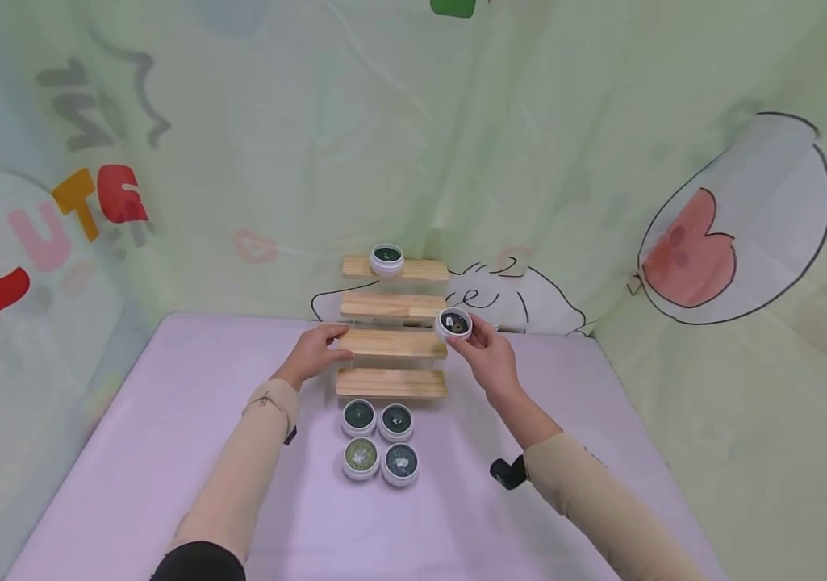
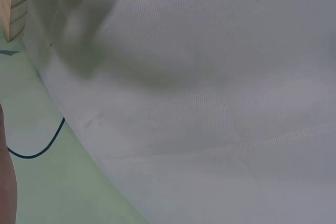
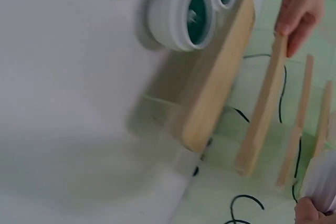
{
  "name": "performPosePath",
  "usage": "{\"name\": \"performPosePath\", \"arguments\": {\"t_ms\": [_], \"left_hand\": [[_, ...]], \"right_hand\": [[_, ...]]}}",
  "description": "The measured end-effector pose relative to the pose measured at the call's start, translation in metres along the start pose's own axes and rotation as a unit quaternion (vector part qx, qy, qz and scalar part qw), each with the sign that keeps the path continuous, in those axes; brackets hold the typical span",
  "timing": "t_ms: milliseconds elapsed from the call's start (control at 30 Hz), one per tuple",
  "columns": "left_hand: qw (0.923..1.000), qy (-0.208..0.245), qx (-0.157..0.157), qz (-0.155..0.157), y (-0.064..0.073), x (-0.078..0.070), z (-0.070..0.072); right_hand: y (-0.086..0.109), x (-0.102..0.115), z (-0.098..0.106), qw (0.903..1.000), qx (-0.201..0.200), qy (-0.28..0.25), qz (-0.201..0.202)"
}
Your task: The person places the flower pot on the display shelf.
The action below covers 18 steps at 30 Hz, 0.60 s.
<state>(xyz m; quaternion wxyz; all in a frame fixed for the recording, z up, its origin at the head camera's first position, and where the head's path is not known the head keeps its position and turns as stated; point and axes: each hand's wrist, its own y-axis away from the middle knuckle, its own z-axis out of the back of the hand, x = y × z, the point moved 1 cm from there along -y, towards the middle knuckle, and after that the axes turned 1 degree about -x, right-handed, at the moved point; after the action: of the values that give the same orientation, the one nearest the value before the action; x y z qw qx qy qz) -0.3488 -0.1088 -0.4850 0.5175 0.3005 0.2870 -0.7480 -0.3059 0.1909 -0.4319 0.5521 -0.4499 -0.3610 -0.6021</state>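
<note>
A stepped display rack (image 1: pixel 393 344) with wooden slats on clear supports stands at the back of the table. My left hand (image 1: pixel 315 353) grips the left end of its second slat from the bottom; the right wrist view shows that hand (image 3: pixel 303 11) with its thumb against the slat. Between thumb and fingers, my right hand (image 1: pixel 491 355) holds a small white round jar (image 1: pixel 454 323) with a dark top, level with the right ends of the middle slats. Another white jar (image 1: pixel 387 260) with a dark green top sits on the topmost slat.
In front of the rack, several more jars stand grouped on the lilac tablecloth (image 1: pixel 500 524): a light green one (image 1: pixel 361 458), a grey-green one (image 1: pixel 401 464) and dark green ones (image 1: pixel 359 418). A printed pale green curtain (image 1: pixel 565 161) hangs close behind the rack.
</note>
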Motion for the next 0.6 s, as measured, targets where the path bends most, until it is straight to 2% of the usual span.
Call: {"name": "performPosePath", "arguments": {"t_ms": [233, 600], "left_hand": [[0.9998, 0.007, 0.004, 0.017, 0.001, 0.001, 0.000], [0.9996, 0.013, 0.007, 0.022, 0.002, -0.004, 0.000]], "right_hand": [[-0.027, 0.028, -0.004, 0.9998, -0.010, -0.014, 0.010], [-0.052, 0.041, -0.014, 0.9991, -0.031, -0.012, 0.028]]}}
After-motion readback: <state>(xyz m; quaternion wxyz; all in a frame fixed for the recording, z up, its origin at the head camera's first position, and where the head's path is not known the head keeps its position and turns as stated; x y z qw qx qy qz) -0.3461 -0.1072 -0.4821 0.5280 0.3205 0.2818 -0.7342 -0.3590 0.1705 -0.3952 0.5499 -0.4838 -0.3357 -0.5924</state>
